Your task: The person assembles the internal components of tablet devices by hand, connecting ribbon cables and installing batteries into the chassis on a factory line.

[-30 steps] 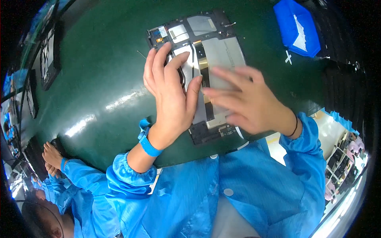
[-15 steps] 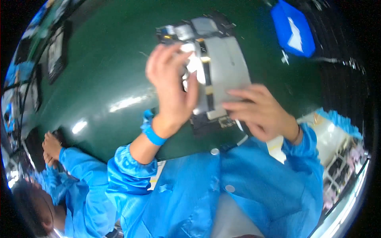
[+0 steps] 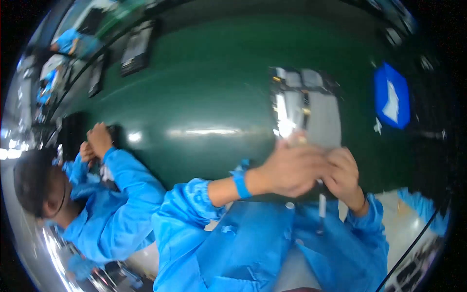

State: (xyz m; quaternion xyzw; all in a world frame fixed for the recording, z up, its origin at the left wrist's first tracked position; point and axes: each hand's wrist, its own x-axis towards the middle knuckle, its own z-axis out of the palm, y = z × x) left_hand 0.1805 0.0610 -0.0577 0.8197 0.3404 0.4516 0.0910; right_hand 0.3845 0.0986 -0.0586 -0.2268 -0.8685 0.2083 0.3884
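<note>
Left hand (image 3: 294, 168) moved against right hand (image 3: 343, 173), both bent near flat device (image 3: 325, 117); grips unclear.

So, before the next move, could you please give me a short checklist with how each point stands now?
1. Grey-and-black device lying flat on the green table: ok.
2. Lower end of the device in plain view: not ok; the left hand and right hand are in front of it.
3. Slim object below the hands firmly gripped: cannot tell; its upper end is hidden and blurred.
4. Blue band around the left wrist: ok.
5. Blue container apart from the device: ok, it is to the right.
6. Small parts on the device properly seated: cannot tell; too blurred.
</note>
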